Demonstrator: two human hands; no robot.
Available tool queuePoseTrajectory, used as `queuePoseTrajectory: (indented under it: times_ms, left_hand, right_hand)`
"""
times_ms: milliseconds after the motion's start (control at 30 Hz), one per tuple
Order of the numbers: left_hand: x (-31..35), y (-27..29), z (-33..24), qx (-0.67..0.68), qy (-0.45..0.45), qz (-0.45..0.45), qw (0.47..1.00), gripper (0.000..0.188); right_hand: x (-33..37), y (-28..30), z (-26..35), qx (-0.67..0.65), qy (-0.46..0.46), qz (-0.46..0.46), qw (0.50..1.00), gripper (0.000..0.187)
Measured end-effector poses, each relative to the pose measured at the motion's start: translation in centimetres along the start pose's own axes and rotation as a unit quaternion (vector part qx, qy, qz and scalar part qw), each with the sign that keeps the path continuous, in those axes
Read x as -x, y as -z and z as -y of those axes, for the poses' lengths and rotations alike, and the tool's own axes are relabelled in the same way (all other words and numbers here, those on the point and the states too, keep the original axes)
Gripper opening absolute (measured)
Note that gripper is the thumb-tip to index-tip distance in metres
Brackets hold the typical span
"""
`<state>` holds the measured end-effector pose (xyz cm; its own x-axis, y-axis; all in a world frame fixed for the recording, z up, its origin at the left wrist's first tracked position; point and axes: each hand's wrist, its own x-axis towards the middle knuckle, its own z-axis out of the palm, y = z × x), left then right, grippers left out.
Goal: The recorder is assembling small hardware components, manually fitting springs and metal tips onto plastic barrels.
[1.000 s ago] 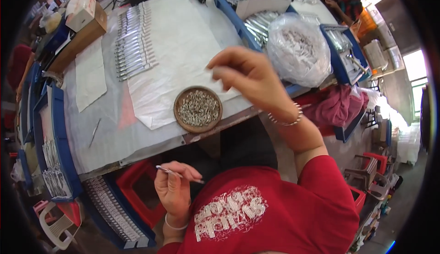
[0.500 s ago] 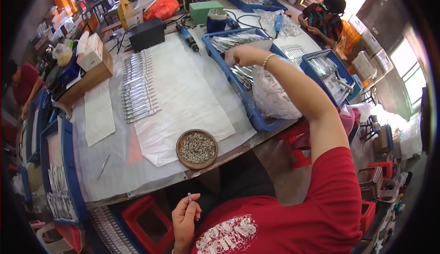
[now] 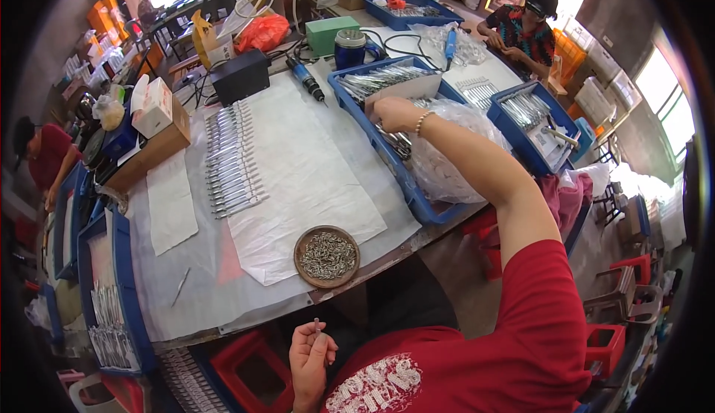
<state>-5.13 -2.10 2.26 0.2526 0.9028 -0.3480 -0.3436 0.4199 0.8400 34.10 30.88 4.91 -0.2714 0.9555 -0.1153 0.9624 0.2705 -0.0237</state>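
Observation:
My left hand (image 3: 310,355) is near my lap, below the table's front edge. Its thumb and fingers pinch a small, thin metal piece (image 3: 318,324) that points upward. My right arm stretches across the table, and my right hand (image 3: 396,115) reaches into a long blue tray (image 3: 417,203). Its fingers curl down at slim silver metal rods (image 3: 398,143) beside a cardboard divider (image 3: 406,89); the fingertips are hidden. A clear plastic bag (image 3: 447,148) lies in the tray under my forearm. A round wooden bowl (image 3: 304,272) of tiny metal parts stands near the table edge.
A row of silver rods (image 3: 234,163) lies on white paper. A blue screwdriver-like power tool (image 3: 305,79), a black box (image 3: 240,79) and a blue mug (image 3: 350,49) stand behind. Another blue tray (image 3: 138,316) is at left. Co-workers sit at far right (image 3: 521,29) and left (image 3: 48,152).
My right hand has dropped lower into the tray toward the rods, and its fingers are more hidden. The view has shifted slightly. My left hand still pinches the small metal piece.

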Motion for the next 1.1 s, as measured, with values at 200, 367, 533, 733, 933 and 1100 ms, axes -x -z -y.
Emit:
queuePoseTrajectory:
  times_ms: [200,367,533,733,933,1100]
  left_hand:
    - [0.0,-0.1,0.2,0.005,0.004,0.030,1.000,0.017]
    - [-0.9,-0.4,0.4,0.007,0.012,0.038,0.999,0.017]
    - [-1.8,-1.4,0.2,0.012,0.037,0.079,0.996,0.019]
    - [-1.5,-1.1,0.0,-0.012,0.037,0.099,0.994,0.019]
    - [-1.4,-0.2,-0.8,-0.005,0.023,0.067,0.998,0.019]
    - [-0.9,1.6,-1.1,-0.001,0.008,0.041,0.999,0.019]
  right_hand:
    - [6.6,9.5,5.1,-0.218,0.014,-0.215,0.952,0.013]
    - [10.5,9.5,8.8,-0.161,0.079,-0.271,0.946,0.009]
    - [9.5,6.9,9.2,-0.193,0.098,-0.235,0.948,0.009]
    - [1.5,4.7,13.9,-0.091,0.177,-0.121,0.972,0.009]
    - [-9.0,-1.2,17.3,-0.060,0.187,-0.110,0.974,0.015]
    - [-11.6,-4.0,19.6,0.003,0.175,-0.143,0.974,0.015]
